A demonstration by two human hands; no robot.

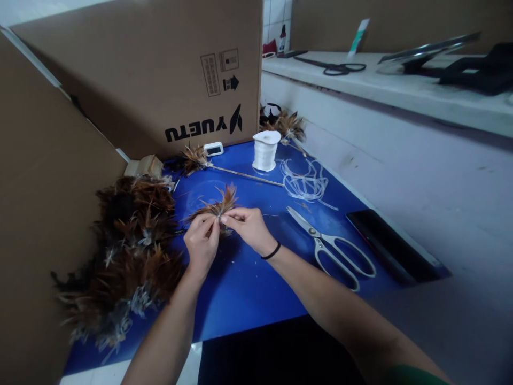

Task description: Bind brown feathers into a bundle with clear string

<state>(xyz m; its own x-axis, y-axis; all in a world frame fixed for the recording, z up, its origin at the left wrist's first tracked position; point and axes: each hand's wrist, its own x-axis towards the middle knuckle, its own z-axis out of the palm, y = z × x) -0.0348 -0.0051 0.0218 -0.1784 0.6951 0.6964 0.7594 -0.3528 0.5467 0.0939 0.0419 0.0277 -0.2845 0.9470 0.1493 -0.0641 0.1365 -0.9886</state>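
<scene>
A small bunch of brown feathers fans upward between my two hands, over the middle of the blue table. My left hand pinches the base of the bunch. From the other side, the fingertips of my right hand close on the same base, touching the left fingertips. Behind them lies a thin stick with a tuft of feathers at its left end. To the right of my hands rest large metal scissors, blades toward the back. A loose tangle of clear ribbon lies beyond the scissors.
A heap of brown feather bunches covers the table's left side. A white spool stands at the back, with more feathers behind it. Cardboard walls the left and back. A dark phone lies at right, below a ledge.
</scene>
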